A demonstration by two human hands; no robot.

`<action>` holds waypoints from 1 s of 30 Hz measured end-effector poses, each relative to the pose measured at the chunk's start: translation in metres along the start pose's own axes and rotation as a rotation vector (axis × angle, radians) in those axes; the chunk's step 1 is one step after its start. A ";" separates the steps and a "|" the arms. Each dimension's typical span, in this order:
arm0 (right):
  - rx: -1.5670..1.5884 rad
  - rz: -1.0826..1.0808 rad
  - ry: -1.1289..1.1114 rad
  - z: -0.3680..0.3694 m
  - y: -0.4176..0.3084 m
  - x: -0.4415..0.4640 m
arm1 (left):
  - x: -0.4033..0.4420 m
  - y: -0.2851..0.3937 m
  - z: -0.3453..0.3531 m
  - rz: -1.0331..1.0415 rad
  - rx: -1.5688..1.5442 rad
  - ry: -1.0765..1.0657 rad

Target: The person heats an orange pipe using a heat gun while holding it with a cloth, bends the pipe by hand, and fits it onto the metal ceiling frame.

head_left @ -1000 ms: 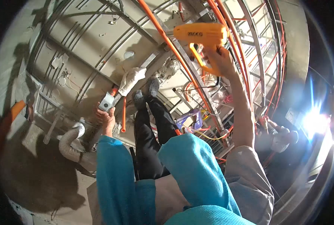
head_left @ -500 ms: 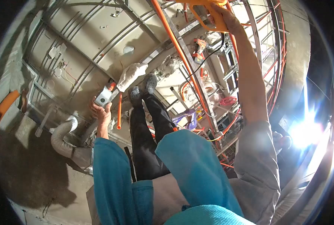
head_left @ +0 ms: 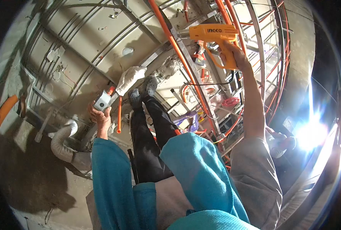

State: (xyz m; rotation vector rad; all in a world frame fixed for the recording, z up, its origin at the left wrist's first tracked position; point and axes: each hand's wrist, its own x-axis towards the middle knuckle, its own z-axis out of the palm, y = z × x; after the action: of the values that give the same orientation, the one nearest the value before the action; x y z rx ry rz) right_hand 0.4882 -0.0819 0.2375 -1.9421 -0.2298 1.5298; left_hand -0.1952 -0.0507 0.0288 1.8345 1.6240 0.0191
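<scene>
As right grip (head_left: 234, 57) clasps heat gun (head_left: 212, 32), left grip (head_left: 100, 116) clasps box (head_left: 102, 100) edge; well apart.

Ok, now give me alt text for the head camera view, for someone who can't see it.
A person's right hand holds a yellow heat gun, while the left hand grips a grey box. Orange pipes and metal bars cross the background, and a bright light glares on the picture's right side.

The right arm (head_left: 253, 103) is outstretched, right hand (head_left: 236, 56) clasped; left hand (head_left: 101, 118), nearer the body, has curled fingers (head_left: 93, 112).
</scene>
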 end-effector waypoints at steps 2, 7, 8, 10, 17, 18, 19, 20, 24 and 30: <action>0.027 -0.031 -0.072 -0.004 0.019 -0.016 | 0.000 -0.009 0.005 0.064 0.023 0.029; 0.054 -0.054 0.133 0.039 0.057 -0.093 | 0.002 -0.013 0.007 0.095 0.007 0.035; 0.024 -0.076 0.137 0.063 0.061 -0.110 | 0.001 -0.012 0.005 0.110 0.004 0.026; -0.017 -0.137 0.125 0.103 0.074 -0.124 | 0.001 -0.007 0.001 0.069 0.010 -0.006; -0.177 -0.629 0.121 0.235 0.096 -0.086 | -0.002 -0.009 0.004 -0.108 0.157 -0.052; -0.402 -0.521 0.146 0.247 0.046 -0.104 | 0.000 -0.001 -0.003 -0.074 0.146 -0.045; -0.456 -0.615 0.143 0.253 0.042 -0.097 | 0.000 -0.029 0.018 -0.013 0.128 0.037; -0.511 -0.708 0.141 0.259 0.040 -0.086 | 0.001 -0.030 0.016 -0.009 0.134 0.037; -0.683 -0.836 0.233 0.279 0.037 -0.043 | 0.002 -0.029 0.012 0.058 0.150 -0.002; -0.807 -0.899 0.322 0.292 0.023 -0.015 | -0.001 -0.022 0.013 -0.164 0.119 -0.087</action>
State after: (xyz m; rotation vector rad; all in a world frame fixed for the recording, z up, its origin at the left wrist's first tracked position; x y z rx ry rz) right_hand 0.2089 0.0024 0.2038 -2.1153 -1.5152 0.5244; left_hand -0.2091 -0.0577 0.0079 1.7575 1.7413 -0.2312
